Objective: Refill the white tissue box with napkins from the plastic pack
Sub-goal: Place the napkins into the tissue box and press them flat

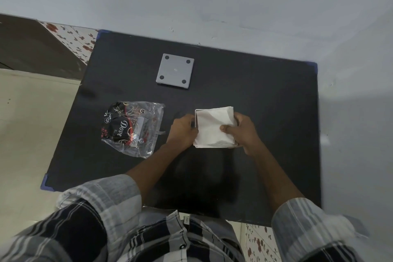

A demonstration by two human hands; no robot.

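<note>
I am holding the box at mid-table between both hands. My left hand is gripping its left wall; my right hand is closed on the napkins, thumb pressing them down inside. The pack is lying just left, the lid behind.

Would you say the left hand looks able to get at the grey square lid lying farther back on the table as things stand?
Probably yes. Nothing lies between the left hand and the grey lid; only bare black table separates them. The hand would first have to let go of the white tissue box it steadies.
</note>
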